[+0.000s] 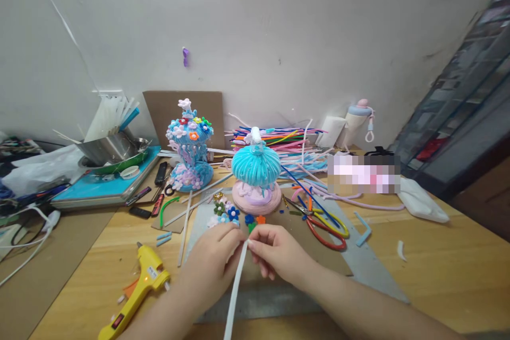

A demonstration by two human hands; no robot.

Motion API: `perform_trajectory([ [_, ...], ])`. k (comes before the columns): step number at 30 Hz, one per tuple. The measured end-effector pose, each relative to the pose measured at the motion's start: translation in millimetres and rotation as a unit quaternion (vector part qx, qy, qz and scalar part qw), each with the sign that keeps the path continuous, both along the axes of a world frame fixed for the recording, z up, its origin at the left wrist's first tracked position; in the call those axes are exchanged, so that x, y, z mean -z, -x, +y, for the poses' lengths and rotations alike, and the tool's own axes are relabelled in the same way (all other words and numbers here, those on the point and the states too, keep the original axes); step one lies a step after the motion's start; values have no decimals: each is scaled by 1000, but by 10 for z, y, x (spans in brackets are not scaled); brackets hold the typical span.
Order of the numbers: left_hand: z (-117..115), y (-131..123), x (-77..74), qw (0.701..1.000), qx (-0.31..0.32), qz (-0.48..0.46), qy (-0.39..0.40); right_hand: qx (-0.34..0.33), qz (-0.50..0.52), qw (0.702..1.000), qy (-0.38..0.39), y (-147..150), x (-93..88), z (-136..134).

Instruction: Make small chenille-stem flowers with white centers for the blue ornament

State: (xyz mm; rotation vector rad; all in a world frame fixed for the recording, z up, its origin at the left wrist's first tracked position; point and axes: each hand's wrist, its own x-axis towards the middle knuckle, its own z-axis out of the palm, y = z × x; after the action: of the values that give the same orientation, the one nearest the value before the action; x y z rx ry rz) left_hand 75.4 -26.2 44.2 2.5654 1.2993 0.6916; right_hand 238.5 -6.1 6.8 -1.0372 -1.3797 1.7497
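Note:
Both my hands meet over a grey mat point(366, 271) at the front of the wooden table. My left hand point(213, 260) and my right hand point(274, 252) are closed on the upper end of a white pipe cleaner point(235, 292), which runs down toward the bottom edge of the view. Just beyond my fingers lie several small pipe-cleaner flowers point(229, 213) in blue, green and orange. Behind them stands a turquoise domed model on a pink round base point(256, 175). A taller blue model covered in flowers point(190, 146) stands to its left.
A yellow glue gun point(139, 289) lies at the front left. Red-handled scissors point(322, 228) rest right of the pink base. A pile of coloured pipe cleaners point(279, 141) lies against the wall. A steel bowl point(109, 149) sits on a blue board at left. A shelf unit point(466, 106) stands at right.

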Motion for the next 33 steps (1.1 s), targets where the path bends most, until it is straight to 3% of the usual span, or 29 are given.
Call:
perform_trajectory([
  [10,-63,-59,201,997,-35,6,68,-46,-60,997,-18,-12,137,-28],
  [12,-63,-76,216,994,-46,-32,97,-49,-79,994,-64,-23,147,-43],
  [14,-63,-96,224,981,-77,-99,151,-42,-112,978,-174,-48,141,-61],
  [15,-62,-107,224,965,-95,-147,194,-37,-131,959,-250,-67,134,-68],
  [17,-59,-127,214,907,-125,-261,305,-34,-169,898,-406,-115,116,-78],
  [20,-62,-143,158,761,-124,-409,487,-78,-199,808,-549,-192,89,-78],
  [22,-85,-141,115,678,-110,-454,567,-103,-185,791,-574,-223,72,-75],
  [23,-107,-137,103,660,-100,-459,586,-99,-167,804,-561,-227,64,-76],
  [24,-136,-131,101,663,-91,-454,588,-83,-145,831,-530,-223,57,-78],
  [25,-172,-124,111,691,-84,-439,568,-61,-119,868,-479,-211,53,-81],
  [27,-252,-104,153,809,-79,-380,442,-14,-60,937,-343,-170,54,-87],
  [29,-318,-80,193,936,-77,-290,182,8,-3,977,-214,-121,69,-91],
  [30,-335,-69,200,969,-70,-234,37,9,21,986,-164,-99,80,-92],
  [32,-330,-56,177,975,-63,-117,-179,0,51,994,-97,-68,105,-93],
  [33,-310,-54,150,969,-64,-68,-230,-8,58,995,-76,-58,116,-95],
])
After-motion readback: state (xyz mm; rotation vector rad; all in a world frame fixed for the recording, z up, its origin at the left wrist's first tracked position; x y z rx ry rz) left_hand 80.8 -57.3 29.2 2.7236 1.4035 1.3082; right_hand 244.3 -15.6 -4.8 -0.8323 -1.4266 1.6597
